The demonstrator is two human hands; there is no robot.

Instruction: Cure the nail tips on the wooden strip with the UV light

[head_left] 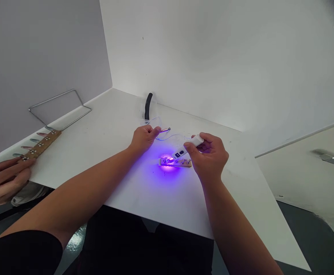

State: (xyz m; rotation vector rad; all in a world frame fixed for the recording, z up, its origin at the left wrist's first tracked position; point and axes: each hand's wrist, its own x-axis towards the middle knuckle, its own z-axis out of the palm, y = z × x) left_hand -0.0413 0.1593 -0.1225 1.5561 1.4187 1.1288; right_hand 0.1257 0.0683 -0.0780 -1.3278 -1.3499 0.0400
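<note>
One, the left hand (144,137), pinches a slim, shiny rod (165,130) between its fingers; the right hand (212,154) grips a white plastic lamp (196,141) in its fingers, over a violet-lit, metal-studded wooden strip (187,164) on the white counter (115,118).

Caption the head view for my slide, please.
Right hand aims a purple-shining white lamp at a small strip; left hand holds a slim tool.
</note>
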